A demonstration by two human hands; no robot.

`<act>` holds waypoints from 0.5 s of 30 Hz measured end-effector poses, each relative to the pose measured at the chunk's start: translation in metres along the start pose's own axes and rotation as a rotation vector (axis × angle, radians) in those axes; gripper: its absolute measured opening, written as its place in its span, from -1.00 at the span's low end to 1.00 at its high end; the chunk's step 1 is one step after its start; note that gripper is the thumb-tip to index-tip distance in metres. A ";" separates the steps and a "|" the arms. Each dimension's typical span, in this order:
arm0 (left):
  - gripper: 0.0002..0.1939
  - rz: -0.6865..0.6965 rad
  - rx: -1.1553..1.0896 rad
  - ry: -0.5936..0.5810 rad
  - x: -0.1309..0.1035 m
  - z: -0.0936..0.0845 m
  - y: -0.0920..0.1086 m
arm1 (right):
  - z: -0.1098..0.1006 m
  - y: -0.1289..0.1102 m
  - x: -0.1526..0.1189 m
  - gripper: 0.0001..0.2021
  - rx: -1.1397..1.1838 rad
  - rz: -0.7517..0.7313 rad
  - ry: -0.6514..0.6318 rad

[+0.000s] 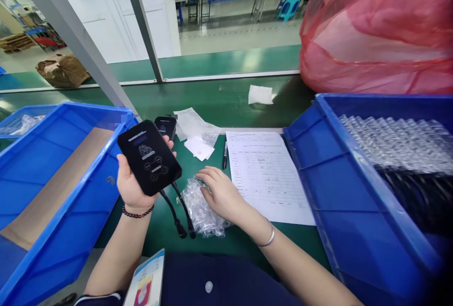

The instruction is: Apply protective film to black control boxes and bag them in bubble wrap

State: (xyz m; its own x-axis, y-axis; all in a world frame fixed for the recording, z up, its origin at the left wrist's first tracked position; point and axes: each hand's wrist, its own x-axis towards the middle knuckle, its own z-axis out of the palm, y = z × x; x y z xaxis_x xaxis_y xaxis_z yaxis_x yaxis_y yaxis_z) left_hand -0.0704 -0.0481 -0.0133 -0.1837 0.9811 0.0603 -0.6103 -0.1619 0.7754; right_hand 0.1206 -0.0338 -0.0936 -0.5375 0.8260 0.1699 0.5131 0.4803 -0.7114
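My left hand (132, 186) holds a black rectangular device (149, 157) with its printed face up, thumb at one edge and fingertips at the other. Two short black cables (179, 211) with connectors hang from its lower end. My right hand (219, 190) rests on a crumpled pile of clear plastic (203, 209), fingers slightly bent; what its fingertips hold, if anything, is hidden. Behind the held device lies a second black device (166, 126), partly covered. Small white papers (199, 148) and a translucent wrapper (194, 123) lie beside it.
A blue bin (85, 193) with cardboard inside stands at left. At right, another blue bin (318, 174) holds rows of clear-wrapped items. A printed sheet (267, 176) and black pen (225, 156) lie between. Behind are a white packet (260, 95) and a large pink bag (378, 32).
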 end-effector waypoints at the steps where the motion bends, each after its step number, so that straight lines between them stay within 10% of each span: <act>1: -0.21 -0.004 0.104 -0.019 0.005 0.005 -0.011 | -0.008 -0.002 0.000 -0.75 0.232 0.009 0.008; 5: -0.01 -0.069 0.835 -0.169 0.050 0.025 -0.063 | -0.025 -0.005 0.003 -0.59 1.127 0.233 -0.167; 7: -0.15 -0.078 0.996 -0.215 0.086 0.030 -0.084 | -0.030 0.001 0.004 -0.58 1.341 0.349 -0.037; 10: -0.58 -0.106 1.302 -0.246 0.137 0.033 -0.100 | -0.040 0.012 0.001 -0.60 1.422 0.387 0.244; 15: -0.63 -0.136 1.768 -0.228 0.168 0.026 -0.108 | -0.048 0.024 -0.007 -0.57 1.405 0.353 0.336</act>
State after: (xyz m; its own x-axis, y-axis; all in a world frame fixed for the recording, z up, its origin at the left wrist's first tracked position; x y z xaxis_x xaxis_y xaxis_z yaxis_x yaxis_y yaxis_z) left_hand -0.0151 0.1370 -0.0709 -0.0144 0.9952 -0.0965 0.8869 0.0573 0.4584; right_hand 0.1690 -0.0138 -0.0793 -0.2493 0.9581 -0.1413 -0.5741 -0.2637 -0.7752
